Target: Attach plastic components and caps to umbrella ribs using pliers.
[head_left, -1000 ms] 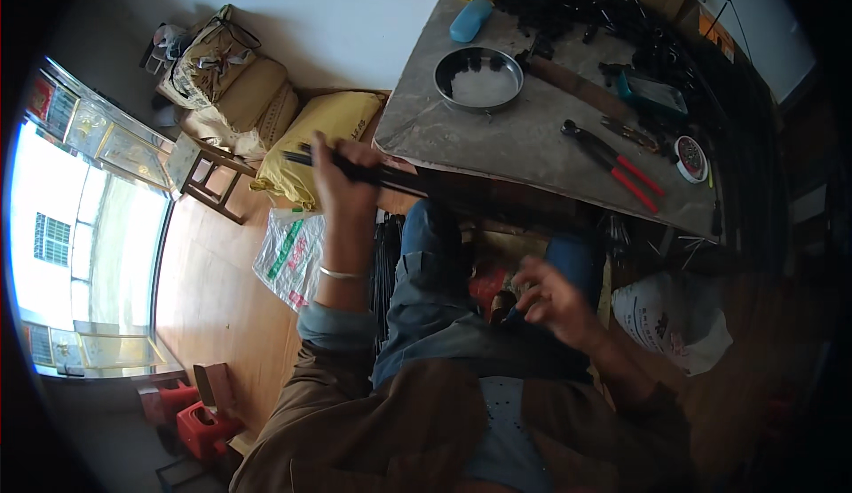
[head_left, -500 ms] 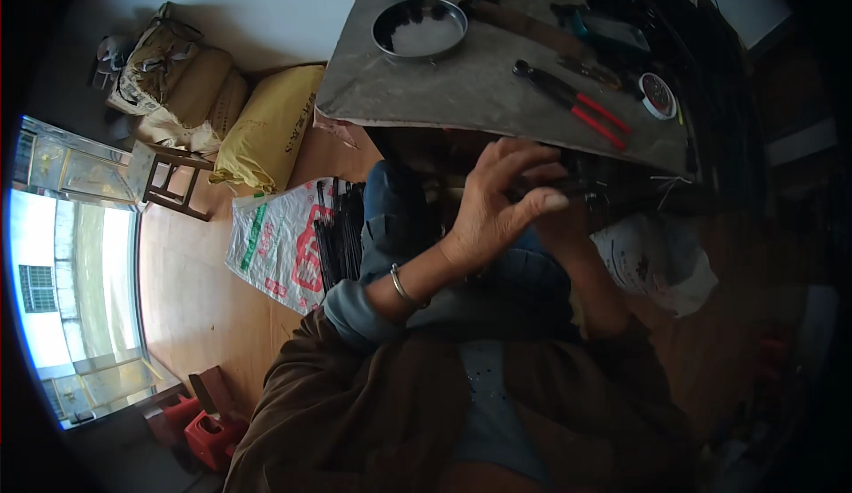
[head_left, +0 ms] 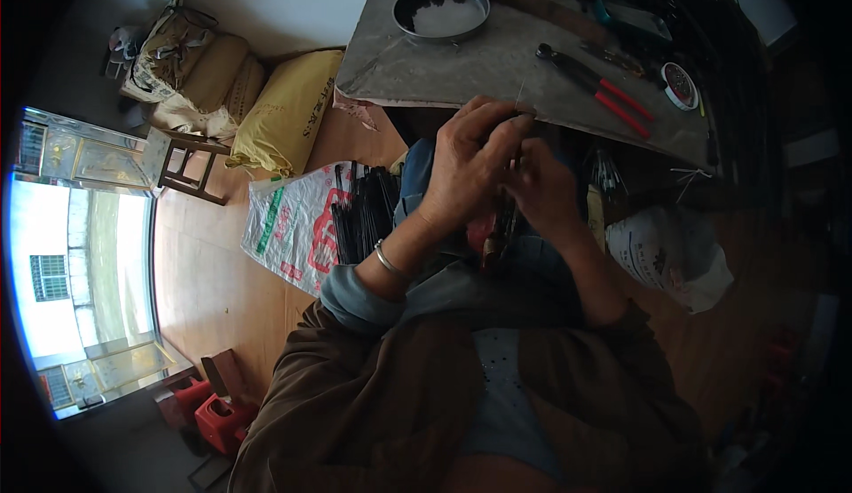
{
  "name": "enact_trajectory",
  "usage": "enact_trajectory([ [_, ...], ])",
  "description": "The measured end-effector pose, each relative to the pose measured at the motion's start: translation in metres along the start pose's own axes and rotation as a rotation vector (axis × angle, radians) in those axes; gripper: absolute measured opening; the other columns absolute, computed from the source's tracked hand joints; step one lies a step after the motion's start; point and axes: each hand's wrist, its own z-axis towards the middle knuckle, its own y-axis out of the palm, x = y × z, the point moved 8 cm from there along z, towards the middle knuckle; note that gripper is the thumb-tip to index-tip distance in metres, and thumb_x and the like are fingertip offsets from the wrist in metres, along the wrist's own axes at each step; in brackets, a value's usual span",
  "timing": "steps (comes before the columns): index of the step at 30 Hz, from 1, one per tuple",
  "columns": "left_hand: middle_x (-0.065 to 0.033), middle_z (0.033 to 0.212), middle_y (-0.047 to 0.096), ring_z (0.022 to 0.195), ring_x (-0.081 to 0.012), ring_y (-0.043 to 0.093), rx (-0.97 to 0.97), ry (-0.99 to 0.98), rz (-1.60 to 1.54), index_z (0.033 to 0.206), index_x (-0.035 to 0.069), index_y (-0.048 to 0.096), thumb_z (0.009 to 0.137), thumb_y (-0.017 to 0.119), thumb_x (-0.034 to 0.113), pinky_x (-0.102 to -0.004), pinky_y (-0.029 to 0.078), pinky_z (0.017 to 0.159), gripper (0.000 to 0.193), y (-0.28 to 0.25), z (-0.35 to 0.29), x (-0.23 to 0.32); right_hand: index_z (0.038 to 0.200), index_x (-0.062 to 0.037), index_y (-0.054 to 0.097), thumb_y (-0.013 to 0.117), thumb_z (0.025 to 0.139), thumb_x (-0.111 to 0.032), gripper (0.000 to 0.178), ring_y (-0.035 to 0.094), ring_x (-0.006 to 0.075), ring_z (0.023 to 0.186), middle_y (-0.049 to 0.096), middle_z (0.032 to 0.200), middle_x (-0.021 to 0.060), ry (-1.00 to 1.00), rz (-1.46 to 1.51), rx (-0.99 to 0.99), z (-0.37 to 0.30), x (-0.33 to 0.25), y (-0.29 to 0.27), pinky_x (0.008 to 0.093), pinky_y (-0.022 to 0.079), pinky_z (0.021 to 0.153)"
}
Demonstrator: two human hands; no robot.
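My left hand (head_left: 466,165) is bent over in front of the table edge, its fingers closed round something small that they mostly cover. Beside it my right hand (head_left: 546,189) is pinched in close, the fingertips nearly meeting those of the left. A thin pale wire-like strand (head_left: 520,94) stands up above the left fingers. Below the hands, over my lap, shows a narrow dark object (head_left: 504,227) with a red part and an orange-brown lower end; its kind I cannot make out, nor which hand holds it.
On the grey table lie a round metal dish (head_left: 441,12) with dark bits, red-handled pliers (head_left: 608,101) and a small round tub (head_left: 680,86). Dark thin strips (head_left: 362,218) rest on a white printed sack (head_left: 288,227) to my left. A white bag (head_left: 670,258) sits at right, a wooden stool (head_left: 191,169) farther left.
My hands have come together, the left fingers curling downward from a raised pose. The red and dark object and the thin strand now show. The whole view has shifted slightly.
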Motion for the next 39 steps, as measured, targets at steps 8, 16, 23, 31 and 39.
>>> enact_trajectory([
  [8, -0.0039, 0.084, 0.059, 0.075, -0.0103, 0.057, -0.039, -0.077, -0.178, 0.091, -0.002, 0.064, 0.086, 0.068, 0.017, -0.0236, 0.048, 0.065, 0.020, -0.002, 0.002, -0.022, 0.081, -0.0019, 0.059, 0.071, 0.081, -0.011, 0.015, 0.048, 0.0046, 0.059, 0.056, 0.065, -0.0009, 0.166, 0.338, -0.032, 0.015, -0.015, -0.012, 0.0233, 0.040, 0.054],
  [16, 0.0012, 0.084, 0.056, 0.077, -0.0072, 0.052, -0.163, -0.369, -0.677, 0.092, 0.004, 0.059, 0.096, 0.054, 0.035, -0.0221, 0.044, 0.071, 0.032, 0.012, 0.001, -0.045, 0.079, -0.0038, 0.062, 0.073, 0.082, -0.014, 0.015, 0.053, 0.0062, 0.059, 0.059, 0.067, -0.0012, 0.156, 0.678, -0.240, 0.016, -0.023, -0.010, 0.0225, 0.043, 0.054],
  [23, 0.0014, 0.082, 0.055, 0.071, -0.0063, 0.051, -0.322, -0.241, -0.739, 0.089, 0.007, 0.055, 0.088, 0.067, 0.025, -0.0211, 0.043, 0.064, 0.022, 0.026, 0.002, -0.022, 0.085, -0.0040, 0.062, 0.076, 0.079, -0.016, 0.020, 0.059, 0.0069, 0.065, 0.061, 0.073, 0.0003, 0.206, 0.857, -0.351, 0.015, -0.025, -0.011, 0.0209, 0.047, 0.058],
  [31, 0.0012, 0.077, 0.058, 0.068, -0.0070, 0.054, -0.174, -0.361, -0.826, 0.094, 0.006, 0.060, 0.087, 0.068, 0.019, -0.0215, 0.047, 0.063, 0.017, 0.028, 0.000, -0.033, 0.081, -0.0023, 0.058, 0.077, 0.078, -0.020, 0.027, 0.053, 0.0055, 0.063, 0.058, 0.070, 0.0008, 0.198, 0.625, -0.113, 0.015, -0.013, -0.023, 0.0225, 0.043, 0.055],
  [39, -0.0010, 0.088, 0.065, 0.078, -0.0081, 0.059, -0.112, -0.327, -0.827, 0.096, 0.005, 0.063, 0.088, 0.066, 0.021, -0.0236, 0.050, 0.073, 0.017, 0.023, 0.002, -0.035, 0.083, -0.0030, 0.058, 0.079, 0.074, -0.019, 0.028, 0.061, 0.0135, 0.063, 0.062, 0.073, 0.0048, -0.041, 0.071, 0.066, 0.019, -0.047, -0.056, 0.0262, 0.049, 0.057],
])
